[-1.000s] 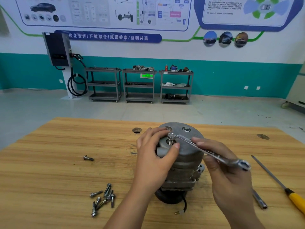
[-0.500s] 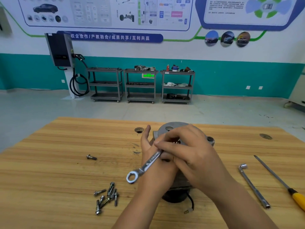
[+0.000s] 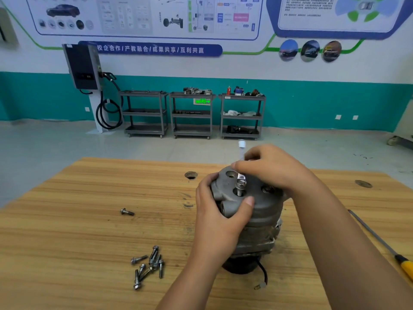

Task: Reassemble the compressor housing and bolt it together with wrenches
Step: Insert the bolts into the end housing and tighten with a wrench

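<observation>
The grey cast-metal cylindrical compressor housing [image 3: 263,211] stands upright on the wooden tabletop [image 3: 89,220]. A silver hex bolt [image 3: 240,187] stands partly threaded in a hole on the housing's top face. The ring end of a shiny steel wrench [image 3: 241,178] sits at the bolt's head, its blurred handle rising away. Loose silver bolts [image 3: 149,266] lie heaped left-front of the housing, and a single bolt [image 3: 127,212] lies farther left.

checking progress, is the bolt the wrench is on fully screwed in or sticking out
Sticking out: bare threads show on the bolt between the wrench and the compressor housing.

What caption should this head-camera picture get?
The left hand steadies the compressor housing while the right hand holds a wrench on its top bolt.
</observation>
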`<state>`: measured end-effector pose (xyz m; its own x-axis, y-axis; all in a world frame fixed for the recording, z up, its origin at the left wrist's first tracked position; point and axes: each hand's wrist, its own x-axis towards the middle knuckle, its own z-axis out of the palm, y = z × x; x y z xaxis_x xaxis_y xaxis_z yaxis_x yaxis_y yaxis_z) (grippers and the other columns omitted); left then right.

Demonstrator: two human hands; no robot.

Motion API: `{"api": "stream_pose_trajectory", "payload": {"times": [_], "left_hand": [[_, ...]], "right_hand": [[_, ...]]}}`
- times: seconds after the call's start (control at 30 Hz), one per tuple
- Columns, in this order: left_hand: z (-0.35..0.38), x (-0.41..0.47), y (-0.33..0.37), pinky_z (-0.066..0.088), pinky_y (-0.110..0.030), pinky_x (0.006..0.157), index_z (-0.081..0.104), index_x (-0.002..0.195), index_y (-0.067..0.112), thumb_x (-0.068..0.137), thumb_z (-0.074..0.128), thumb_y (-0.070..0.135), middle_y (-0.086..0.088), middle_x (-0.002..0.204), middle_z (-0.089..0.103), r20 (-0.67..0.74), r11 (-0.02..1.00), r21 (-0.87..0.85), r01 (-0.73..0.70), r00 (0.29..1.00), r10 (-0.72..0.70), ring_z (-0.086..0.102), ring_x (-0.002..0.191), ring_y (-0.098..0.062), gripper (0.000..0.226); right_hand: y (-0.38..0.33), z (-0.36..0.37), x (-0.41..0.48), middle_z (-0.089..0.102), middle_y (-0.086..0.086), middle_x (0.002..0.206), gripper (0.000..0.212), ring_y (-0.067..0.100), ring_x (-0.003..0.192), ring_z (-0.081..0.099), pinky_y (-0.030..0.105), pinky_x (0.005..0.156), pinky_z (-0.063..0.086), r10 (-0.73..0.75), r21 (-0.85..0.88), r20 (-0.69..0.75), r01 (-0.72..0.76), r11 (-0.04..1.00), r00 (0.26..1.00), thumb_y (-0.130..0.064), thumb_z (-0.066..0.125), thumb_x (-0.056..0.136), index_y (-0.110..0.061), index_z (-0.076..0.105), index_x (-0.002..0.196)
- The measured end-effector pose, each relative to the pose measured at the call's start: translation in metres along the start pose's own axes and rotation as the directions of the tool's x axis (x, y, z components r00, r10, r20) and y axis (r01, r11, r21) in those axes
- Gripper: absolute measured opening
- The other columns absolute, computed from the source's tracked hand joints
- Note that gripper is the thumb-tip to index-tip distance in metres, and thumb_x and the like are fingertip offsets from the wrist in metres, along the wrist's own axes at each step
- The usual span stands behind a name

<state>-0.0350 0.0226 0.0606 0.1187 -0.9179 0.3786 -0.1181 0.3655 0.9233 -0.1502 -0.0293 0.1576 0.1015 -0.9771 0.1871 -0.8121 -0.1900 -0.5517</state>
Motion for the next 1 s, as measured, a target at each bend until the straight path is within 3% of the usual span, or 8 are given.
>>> {"api": "stream_pose_trajectory", "payload": {"times": [0.13,0.3,0.4,0.47,0.57,0.67,0.77,1.0], "left_hand": [[0.000,0.000,-0.001,0.050,-0.031,0.093,0.035,0.117,0.047,0.072,0.072,0.042,0.008,0.128,0.049,0.008,1.000,0.002,-0.008,1.000,0.008,0.056,0.111,-0.008,0.059],[0.003,0.001,0.001,0.051,-0.037,0.093,0.036,0.119,0.043,0.067,0.069,0.046,0.006,0.126,0.051,0.019,1.000,-0.011,-0.002,1.000,0.002,0.058,0.111,-0.013,0.062],[0.001,0.001,0.000,0.051,-0.039,0.094,0.037,0.123,0.039,0.067,0.070,0.044,0.004,0.128,0.050,0.025,1.000,-0.028,0.007,1.000,-0.006,0.058,0.112,-0.015,0.065],[0.000,0.001,0.001,0.051,-0.039,0.093,0.037,0.121,0.040,0.067,0.069,0.045,0.006,0.128,0.050,0.026,0.999,-0.033,0.008,1.000,-0.007,0.058,0.111,-0.013,0.064],[-0.003,0.001,0.000,0.051,-0.038,0.093,0.037,0.118,0.044,0.066,0.069,0.045,0.006,0.127,0.050,0.019,0.999,-0.034,0.012,1.000,-0.011,0.058,0.110,-0.012,0.061],[-0.003,0.002,0.000,0.052,-0.036,0.091,0.037,0.118,0.046,0.065,0.069,0.047,0.007,0.126,0.051,0.026,1.000,-0.022,0.014,1.000,-0.014,0.059,0.109,-0.011,0.061],[-0.002,0.002,-0.001,0.053,-0.033,0.090,0.037,0.118,0.046,0.065,0.069,0.048,0.009,0.126,0.050,0.019,1.000,-0.014,0.006,1.000,-0.006,0.059,0.108,-0.009,0.062],[-0.001,0.001,-0.005,0.050,-0.018,0.086,0.036,0.115,0.048,0.064,0.069,0.050,0.014,0.124,0.049,-0.024,1.000,-0.002,0.003,1.000,-0.003,0.056,0.108,-0.003,0.061]], "right_hand": [[0.029,0.003,-0.001,0.050,0.006,0.131,0.099,0.029,0.114,0.052,0.042,0.084,0.048,0.209,0.286,0.057,-0.217,0.934,0.976,-0.066,0.067,0.062,-0.021,0.031,0.142],[0.048,0.015,-0.004,0.022,0.006,0.155,0.127,0.029,0.133,0.036,0.040,0.097,0.037,0.255,0.583,-0.008,-0.203,0.787,0.967,-0.055,0.078,0.058,-0.039,-0.012,0.146],[0.047,0.010,0.002,-0.002,-0.012,0.158,0.112,0.022,0.144,0.013,0.046,0.110,0.028,0.125,0.405,-0.118,-0.067,0.912,0.985,-0.055,0.074,0.061,-0.044,0.003,0.146],[0.046,0.007,0.004,0.002,-0.017,0.156,0.085,0.017,0.143,0.013,0.045,0.109,0.029,0.026,0.302,-0.091,0.003,0.953,0.996,-0.058,0.069,0.067,-0.045,0.028,0.140],[0.047,0.007,0.003,0.034,-0.014,0.135,0.065,0.011,0.124,0.037,0.030,0.087,0.039,-0.051,0.257,-0.053,0.063,0.964,0.997,-0.074,0.056,0.059,-0.043,0.047,0.116],[0.048,0.009,-0.001,0.038,-0.013,0.122,0.069,0.006,0.109,0.039,0.016,0.067,0.034,-0.056,0.313,-0.118,0.090,0.945,0.991,-0.077,0.052,0.046,-0.039,0.049,0.104],[0.052,0.008,-0.008,0.036,-0.009,0.113,0.069,0.005,0.103,0.039,0.011,0.066,0.030,-0.037,0.313,-0.228,0.109,0.944,0.973,-0.077,0.054,0.040,-0.035,0.048,0.095],[0.074,0.023,-0.051,0.037,-0.007,0.102,0.033,0.011,0.089,0.046,0.014,0.079,0.036,-0.070,0.212,-0.648,0.267,0.940,0.759,-0.065,0.060,0.072,-0.035,0.057,0.086]]}}
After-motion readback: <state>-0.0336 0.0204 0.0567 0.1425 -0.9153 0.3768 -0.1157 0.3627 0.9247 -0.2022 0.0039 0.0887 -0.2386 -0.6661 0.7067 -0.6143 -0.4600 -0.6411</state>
